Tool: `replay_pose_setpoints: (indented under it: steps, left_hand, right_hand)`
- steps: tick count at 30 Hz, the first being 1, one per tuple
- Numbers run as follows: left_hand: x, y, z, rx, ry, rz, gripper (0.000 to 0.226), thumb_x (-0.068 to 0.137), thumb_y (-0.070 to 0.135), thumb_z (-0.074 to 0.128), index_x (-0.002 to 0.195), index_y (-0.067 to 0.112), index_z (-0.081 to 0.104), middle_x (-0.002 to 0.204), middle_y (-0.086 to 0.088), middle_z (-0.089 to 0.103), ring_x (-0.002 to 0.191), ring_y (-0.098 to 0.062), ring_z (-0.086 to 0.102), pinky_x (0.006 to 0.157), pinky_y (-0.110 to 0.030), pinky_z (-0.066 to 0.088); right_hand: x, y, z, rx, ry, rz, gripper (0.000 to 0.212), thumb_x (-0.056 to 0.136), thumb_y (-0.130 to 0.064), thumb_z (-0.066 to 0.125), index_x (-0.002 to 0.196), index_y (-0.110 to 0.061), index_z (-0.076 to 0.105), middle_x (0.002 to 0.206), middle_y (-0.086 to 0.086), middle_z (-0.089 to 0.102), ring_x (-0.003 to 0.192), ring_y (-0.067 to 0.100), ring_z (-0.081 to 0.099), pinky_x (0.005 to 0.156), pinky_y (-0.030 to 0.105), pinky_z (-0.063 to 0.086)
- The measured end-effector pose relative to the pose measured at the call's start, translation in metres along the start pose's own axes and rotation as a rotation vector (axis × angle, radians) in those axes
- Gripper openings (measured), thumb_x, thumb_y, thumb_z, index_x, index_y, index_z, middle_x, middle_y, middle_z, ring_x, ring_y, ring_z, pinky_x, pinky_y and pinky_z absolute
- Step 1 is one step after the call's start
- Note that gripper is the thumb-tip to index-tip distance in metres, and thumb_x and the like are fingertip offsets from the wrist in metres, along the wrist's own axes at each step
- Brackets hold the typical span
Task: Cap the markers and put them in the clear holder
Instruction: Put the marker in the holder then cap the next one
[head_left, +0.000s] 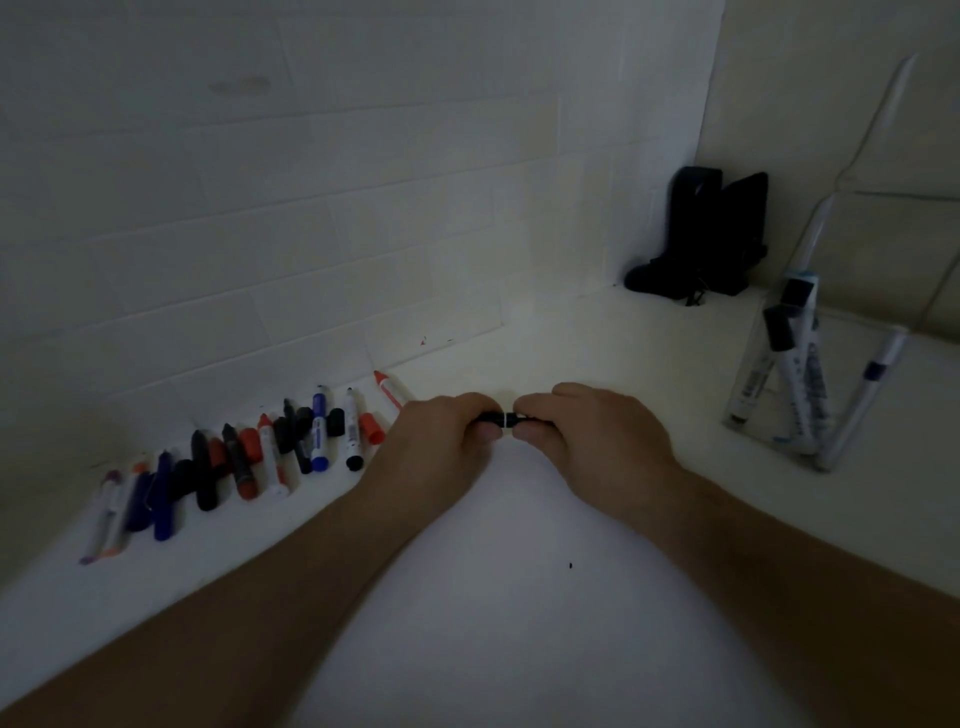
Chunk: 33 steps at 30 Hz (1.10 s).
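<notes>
My left hand (439, 434) and my right hand (587, 431) meet at the middle of the white counter, both closed around one black marker (500, 419). Only a short black stretch with a white band shows between my thumbs; which end is the cap I cannot tell. A row of several markers and loose caps (249, 457), black, red, blue and white, lies along the wall to the left. A red-capped marker (390, 391) lies just beyond my left hand. The clear holder (753, 374) stands at the right with several capped white markers leaning in it.
A black object (706, 239) sits in the far corner where the tiled walls meet. A thin cable (852, 171) runs down the right wall behind the holder. The white counter (519, 571) stretches bare between my forearms.
</notes>
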<state>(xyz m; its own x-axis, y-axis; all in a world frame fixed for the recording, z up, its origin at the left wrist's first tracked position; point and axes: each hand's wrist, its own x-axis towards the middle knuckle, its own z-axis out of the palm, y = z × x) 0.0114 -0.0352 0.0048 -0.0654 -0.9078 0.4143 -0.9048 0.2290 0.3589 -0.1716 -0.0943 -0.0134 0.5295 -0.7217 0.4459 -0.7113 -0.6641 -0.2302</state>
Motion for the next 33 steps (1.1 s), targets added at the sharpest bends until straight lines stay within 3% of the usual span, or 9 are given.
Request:
replay_pose_setpoints:
  steps: [5, 7, 11, 14, 18, 22, 27, 30, 33]
  left_hand:
    - [-0.002, -0.003, 0.001, -0.147, 0.060, -0.053, 0.023, 0.090, 0.027, 0.069, 0.112, 0.027, 0.063, 0.095, 0.018, 0.069, 0.083, 0.001, 0.064, 0.070, 0.002, 0.037]
    - [-0.001, -0.005, 0.001, -0.207, 0.071, -0.130, 0.032, 0.087, 0.032, 0.073, 0.110, 0.029, 0.051, 0.089, 0.026, 0.061, 0.075, 0.012, 0.056, 0.064, -0.002, 0.039]
    - [0.001, -0.010, 0.000, -0.302, 0.061, -0.136, 0.045, 0.086, 0.039, 0.071, 0.116, 0.035, 0.037, 0.093, 0.018, 0.067, 0.078, 0.004, 0.063, 0.068, -0.020, 0.049]
    - [-0.002, -0.009, 0.001, -0.213, -0.035, 0.028, 0.034, 0.091, 0.041, 0.062, 0.119, 0.039, 0.042, 0.095, 0.018, 0.065, 0.079, 0.001, 0.062, 0.072, -0.025, 0.052]
    - [-0.005, -0.008, 0.012, -0.010, -0.047, 0.316, 0.022, 0.093, 0.042, 0.059, 0.115, 0.037, 0.059, 0.099, 0.021, 0.061, 0.089, 0.001, 0.056, 0.083, -0.028, 0.051]
    - [-0.006, -0.003, 0.019, 0.027, -0.028, 0.446, 0.020, 0.095, 0.038, 0.054, 0.113, 0.035, 0.064, 0.107, 0.018, 0.063, 0.097, -0.003, 0.056, 0.087, -0.024, 0.047]
    - [-0.009, 0.007, 0.021, 0.070, 0.002, 0.572, 0.020, 0.095, 0.027, 0.054, 0.108, 0.030, 0.070, 0.106, 0.010, 0.067, 0.092, -0.010, 0.059, 0.079, -0.025, 0.049]
    - [-0.008, 0.007, 0.024, 0.099, 0.031, 0.663, 0.019, 0.094, 0.021, 0.058, 0.103, 0.027, 0.072, 0.103, 0.005, 0.069, 0.085, -0.014, 0.062, 0.071, -0.030, 0.051]
    - [-0.007, 0.005, 0.024, 0.126, 0.032, 0.681, 0.020, 0.096, 0.024, 0.055, 0.105, 0.029, 0.071, 0.105, 0.006, 0.068, 0.087, -0.014, 0.061, 0.073, -0.029, 0.048]
  right_hand:
    - [0.002, -0.009, 0.002, -0.233, 0.102, -0.057, 0.023, 0.100, -0.050, 0.043, 0.120, -0.044, 0.051, 0.096, -0.013, 0.067, 0.094, 0.021, 0.058, 0.090, 0.048, 0.035]
    - [0.002, -0.012, 0.003, -0.220, 0.072, -0.110, 0.026, 0.101, -0.039, 0.044, 0.126, -0.041, 0.048, 0.097, -0.011, 0.067, 0.091, 0.023, 0.058, 0.084, 0.045, 0.039]
    - [0.005, -0.011, -0.015, -0.087, 0.068, -0.126, 0.038, 0.101, -0.020, 0.049, 0.138, -0.028, 0.048, 0.101, 0.000, 0.064, 0.084, 0.023, 0.056, 0.067, 0.041, 0.050]
    - [0.012, -0.017, -0.048, 0.138, 0.156, -0.024, 0.035, 0.103, -0.022, 0.048, 0.138, -0.021, 0.050, 0.114, 0.003, 0.060, 0.096, 0.018, 0.057, 0.084, 0.030, 0.047]
    - [0.008, -0.018, -0.103, 0.252, 0.317, 0.026, 0.029, 0.100, -0.023, 0.055, 0.129, -0.023, 0.056, 0.103, -0.002, 0.057, 0.086, 0.010, 0.056, 0.076, 0.024, 0.047]
    - [-0.005, 0.001, -0.160, 0.212, 0.438, 0.130, 0.031, 0.099, -0.026, 0.058, 0.130, -0.028, 0.057, 0.094, -0.016, 0.060, 0.082, -0.009, 0.058, 0.072, 0.006, 0.043]
    - [-0.024, 0.039, -0.204, -0.006, 0.591, 0.158, 0.028, 0.098, -0.026, 0.060, 0.125, -0.022, 0.057, 0.103, -0.006, 0.065, 0.084, 0.013, 0.064, 0.079, 0.026, 0.055]
    - [-0.037, 0.053, -0.199, -0.181, 0.465, 0.117, 0.031, 0.099, -0.023, 0.060, 0.129, -0.018, 0.052, 0.104, 0.002, 0.067, 0.081, 0.018, 0.064, 0.079, 0.040, 0.058]
    - [-0.047, 0.061, -0.184, -0.216, 0.366, 0.146, 0.043, 0.099, -0.021, 0.058, 0.137, -0.020, 0.039, 0.101, 0.008, 0.067, 0.078, 0.023, 0.065, 0.073, 0.040, 0.058]
